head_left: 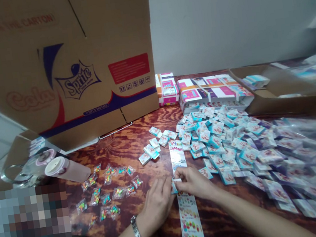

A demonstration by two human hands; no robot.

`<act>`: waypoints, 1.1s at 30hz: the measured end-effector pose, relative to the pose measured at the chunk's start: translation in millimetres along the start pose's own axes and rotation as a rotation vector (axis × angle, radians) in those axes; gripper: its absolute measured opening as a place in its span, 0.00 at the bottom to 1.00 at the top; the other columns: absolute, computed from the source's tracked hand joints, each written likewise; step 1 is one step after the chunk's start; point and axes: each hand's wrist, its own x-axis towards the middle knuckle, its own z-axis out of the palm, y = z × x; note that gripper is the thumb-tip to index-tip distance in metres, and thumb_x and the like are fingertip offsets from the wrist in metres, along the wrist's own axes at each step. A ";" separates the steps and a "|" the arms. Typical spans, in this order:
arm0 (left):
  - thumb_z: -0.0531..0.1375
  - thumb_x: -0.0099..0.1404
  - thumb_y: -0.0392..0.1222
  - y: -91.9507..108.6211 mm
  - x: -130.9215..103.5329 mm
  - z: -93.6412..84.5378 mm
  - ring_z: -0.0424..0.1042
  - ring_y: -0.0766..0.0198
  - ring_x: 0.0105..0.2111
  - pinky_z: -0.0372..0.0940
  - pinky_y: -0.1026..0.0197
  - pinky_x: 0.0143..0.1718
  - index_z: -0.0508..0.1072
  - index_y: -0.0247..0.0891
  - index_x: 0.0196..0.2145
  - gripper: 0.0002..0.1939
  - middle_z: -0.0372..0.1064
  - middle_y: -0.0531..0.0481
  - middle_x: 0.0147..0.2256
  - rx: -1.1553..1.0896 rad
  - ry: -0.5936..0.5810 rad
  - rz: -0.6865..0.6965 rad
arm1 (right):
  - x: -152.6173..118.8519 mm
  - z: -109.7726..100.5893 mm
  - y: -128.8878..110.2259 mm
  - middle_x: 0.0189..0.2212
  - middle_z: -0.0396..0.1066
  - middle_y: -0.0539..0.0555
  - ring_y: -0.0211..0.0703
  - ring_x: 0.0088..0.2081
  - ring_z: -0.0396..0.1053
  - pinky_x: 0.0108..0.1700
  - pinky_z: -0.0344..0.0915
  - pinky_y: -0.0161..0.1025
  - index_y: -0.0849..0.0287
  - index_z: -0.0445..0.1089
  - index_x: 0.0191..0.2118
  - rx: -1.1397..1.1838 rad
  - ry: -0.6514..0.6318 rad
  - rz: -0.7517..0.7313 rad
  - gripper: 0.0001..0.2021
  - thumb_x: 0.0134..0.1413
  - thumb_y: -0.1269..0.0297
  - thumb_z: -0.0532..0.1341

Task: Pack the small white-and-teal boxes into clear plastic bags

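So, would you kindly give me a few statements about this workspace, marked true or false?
1. The bare left hand and bare right hand meet at a small white-and-blue cardboard box. True.
2. The silver metal-link band is on the right wrist. False: the band is on the left wrist.
3. A long printed paper strip lies partly beneath the right hand. True.
4. The clear packets of multicoloured pieces lie right of both hands. False: the packets lie to their left.
5. The large brown cardboard carton reads "Sprite". True.
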 end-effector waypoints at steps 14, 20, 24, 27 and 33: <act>0.51 0.62 0.31 2.2 11.0 0.3 0.64 0.55 0.48 0.64 0.50 0.48 0.55 0.32 0.55 0.23 0.64 0.39 0.47 -0.096 -0.011 -0.042 | -13.2 1.1 -4.8 0.24 0.63 0.46 0.34 0.25 0.61 0.27 0.56 0.31 0.57 0.60 0.38 0.097 0.048 -0.154 0.05 0.54 0.68 0.54; 0.49 0.62 0.30 2.8 11.1 4.5 0.63 0.54 0.49 0.64 0.50 0.49 0.53 0.31 0.57 0.24 0.64 0.37 0.47 -0.104 0.033 -0.004 | -21.7 5.1 -13.8 0.32 0.67 0.51 0.40 0.35 0.66 0.36 0.61 0.36 0.56 0.63 0.38 -0.227 0.163 -0.241 0.07 0.53 0.73 0.53; 0.48 0.63 0.30 2.7 9.7 2.2 0.62 0.55 0.50 0.64 0.50 0.49 0.53 0.32 0.58 0.24 0.62 0.37 0.48 -0.114 0.074 0.033 | -20.0 1.7 -10.6 0.46 0.62 0.56 0.46 0.46 0.63 0.46 0.61 0.42 0.55 0.60 0.49 -0.250 0.274 -0.249 0.21 0.48 0.73 0.56; 0.47 0.64 0.30 4.2 11.6 -2.0 0.62 0.55 0.50 0.65 0.52 0.48 0.53 0.34 0.58 0.24 0.62 0.37 0.48 -0.137 0.037 0.066 | -13.6 -1.3 -3.8 0.42 0.65 0.55 0.43 0.38 0.66 0.38 0.65 0.39 0.56 0.58 0.52 -0.096 0.142 -0.160 0.23 0.48 0.71 0.57; 0.50 0.63 0.31 5.1 13.7 -2.7 0.63 0.56 0.49 0.65 0.52 0.47 0.60 0.38 0.51 0.19 0.61 0.39 0.48 -0.276 -0.001 0.030 | -13.1 -2.2 1.2 0.28 0.67 0.47 0.38 0.28 0.65 0.30 0.62 0.34 0.58 0.60 0.49 0.051 0.055 -0.085 0.18 0.50 0.68 0.57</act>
